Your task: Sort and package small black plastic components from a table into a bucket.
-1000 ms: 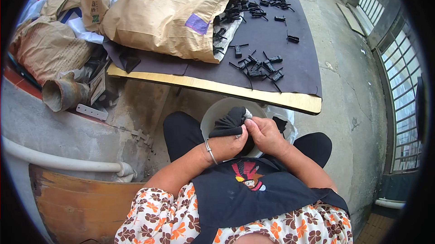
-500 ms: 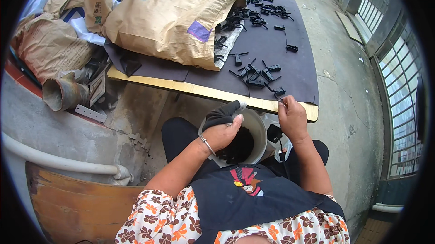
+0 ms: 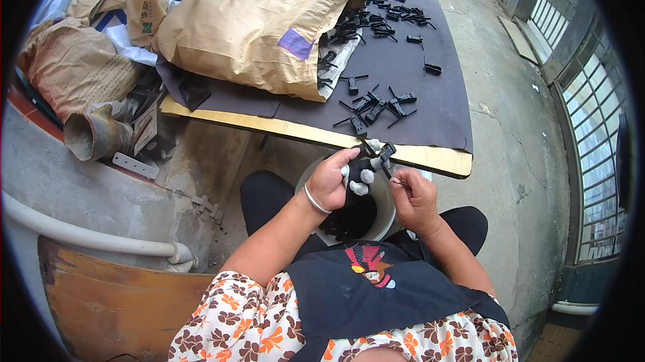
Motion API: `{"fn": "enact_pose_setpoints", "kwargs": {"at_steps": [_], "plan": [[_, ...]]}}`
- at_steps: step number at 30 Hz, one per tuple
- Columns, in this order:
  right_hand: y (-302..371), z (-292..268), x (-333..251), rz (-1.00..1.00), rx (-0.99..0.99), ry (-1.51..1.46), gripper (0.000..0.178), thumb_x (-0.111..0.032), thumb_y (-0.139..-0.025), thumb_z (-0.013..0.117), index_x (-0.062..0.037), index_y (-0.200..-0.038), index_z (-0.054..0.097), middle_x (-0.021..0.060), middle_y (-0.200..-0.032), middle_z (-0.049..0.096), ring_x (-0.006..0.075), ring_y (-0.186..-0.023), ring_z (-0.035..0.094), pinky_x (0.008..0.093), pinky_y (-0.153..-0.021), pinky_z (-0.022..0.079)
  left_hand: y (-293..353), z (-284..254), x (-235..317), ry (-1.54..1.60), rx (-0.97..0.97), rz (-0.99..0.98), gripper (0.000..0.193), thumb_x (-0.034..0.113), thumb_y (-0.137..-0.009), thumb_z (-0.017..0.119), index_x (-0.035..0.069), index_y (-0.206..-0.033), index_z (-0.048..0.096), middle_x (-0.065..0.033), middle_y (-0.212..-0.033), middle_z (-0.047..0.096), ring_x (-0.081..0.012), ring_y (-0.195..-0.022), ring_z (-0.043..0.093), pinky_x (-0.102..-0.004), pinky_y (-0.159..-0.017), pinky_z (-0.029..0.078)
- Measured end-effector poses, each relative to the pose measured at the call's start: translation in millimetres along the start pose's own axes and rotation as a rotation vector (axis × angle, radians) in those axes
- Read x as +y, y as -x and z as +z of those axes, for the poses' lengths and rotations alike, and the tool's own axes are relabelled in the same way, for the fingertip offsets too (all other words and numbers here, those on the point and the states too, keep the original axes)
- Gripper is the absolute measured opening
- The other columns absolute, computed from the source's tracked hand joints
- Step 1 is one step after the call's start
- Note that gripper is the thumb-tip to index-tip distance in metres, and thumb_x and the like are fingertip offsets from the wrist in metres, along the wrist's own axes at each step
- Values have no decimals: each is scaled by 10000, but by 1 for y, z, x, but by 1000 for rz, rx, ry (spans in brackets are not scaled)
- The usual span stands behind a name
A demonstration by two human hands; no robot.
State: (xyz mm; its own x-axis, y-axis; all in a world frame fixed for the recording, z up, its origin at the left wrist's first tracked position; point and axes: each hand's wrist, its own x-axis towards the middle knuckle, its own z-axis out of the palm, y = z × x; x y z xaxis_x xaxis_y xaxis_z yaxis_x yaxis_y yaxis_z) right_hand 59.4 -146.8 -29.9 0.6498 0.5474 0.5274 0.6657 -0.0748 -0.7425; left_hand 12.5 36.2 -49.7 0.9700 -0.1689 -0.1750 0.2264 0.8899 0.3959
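Note:
Above the bucket's mouth, my left hand wears a partial black glove with whitish fingertips. Its fingers close on a small black plastic piece with thin arms. My right hand, bare, pinches a thin arm of that same piece from the right. Between my knees stands a pale bucket with dark contents too shadowed to make out. On the table's dark cover, just beyond my hands, lies a loose cluster of similar black pieces.
A large brown paper sack lies on the table, its mouth facing right and spilling black pieces. The table's wooden edge runs just ahead of my hands. Sacks, a rusty pipe and a white pipe are at left.
My right hand has drawn a black piece from the table edge back toward me. My left hand has turned, its gloved fingers now on that piece, and both hands have come together over the bucket.

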Motion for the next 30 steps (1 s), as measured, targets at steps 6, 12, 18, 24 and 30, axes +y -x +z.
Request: {"fn": "enact_pose_setpoints", "kwargs": {"at_steps": [6,12,18,24,30], "plan": [[-4,2,-2,-137,-152,15,88,-12,-787,590,-25,-832,515,110,-654,542,273,-545,554,327,-502,430,18,13,-7,-41,58,14,312,205,-939,428,-29,-1115,536,-134,-1025,626,-205,-922,616,-319,-840,487],[-13,1,-20,28,-229,95,274,-103,-691,728,-34,-862,526,70,-605,485,166,-486,465,287,-451,366,40,38,-5,-909,296,314,253,165,-921,506,22,-1121,569,-20,-882,610,-115,-682,570,-243,-631,471],[-20,20,-22,87,-78,-65,187,-83,-765,686,-41,-754,504,2,-550,423,89,-474,374,241,-439,316,53,45,-12,-1158,252,335,430,347,-948,433,39,-701,604,-6,-583,555,-85,-535,508,-244,-524,412],[-39,20,-33,371,-317,-284,190,-169,-868,604,-33,-783,502,-52,-636,437,35,-578,368,198,-506,314,63,26,-5,-1355,210,406,203,173,-900,499,14,-1008,565,-30,-759,583,-106,-648,521,-262,-601,442],[-34,17,-27,182,-346,-72,210,-176,-893,552,5,-793,516,115,-606,499,210,-511,456,314,-505,396,57,30,-11,-1314,162,669,302,146,-888,521,24,-1165,522,-72,-969,620,-172,-778,574,-295,-729,456]]}}
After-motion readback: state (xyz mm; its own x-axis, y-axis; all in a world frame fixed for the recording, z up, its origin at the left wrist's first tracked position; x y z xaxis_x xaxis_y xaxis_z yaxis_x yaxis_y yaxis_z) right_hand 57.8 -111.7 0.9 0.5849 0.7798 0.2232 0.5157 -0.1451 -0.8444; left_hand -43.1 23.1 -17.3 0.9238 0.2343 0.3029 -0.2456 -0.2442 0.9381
